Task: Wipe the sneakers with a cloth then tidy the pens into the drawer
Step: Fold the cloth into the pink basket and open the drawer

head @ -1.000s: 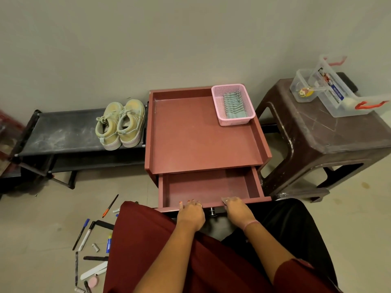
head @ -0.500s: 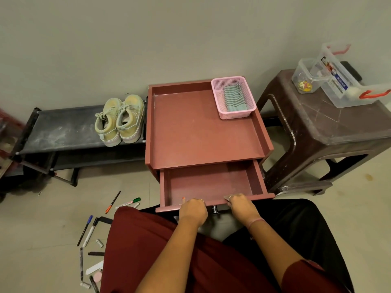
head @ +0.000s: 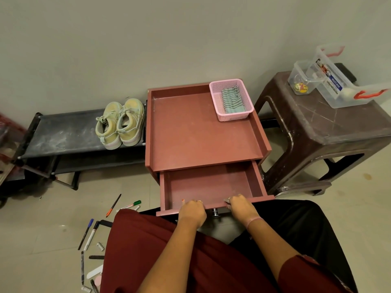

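head view: both hands, left (head: 192, 211) and right (head: 240, 207), grip the drawer (head: 211, 185) front, now pulled further open; pens (head: 91, 233) at 8 o'clock.

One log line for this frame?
drawer: open, bare | left hand, right hand: gripping drawer front | pens: on floor | sneakers: on rack

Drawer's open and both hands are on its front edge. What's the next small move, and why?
Probably release the left hand and reach down-left for the pens on the floor: the drawer looks open and empty, and the right hand can steady it.
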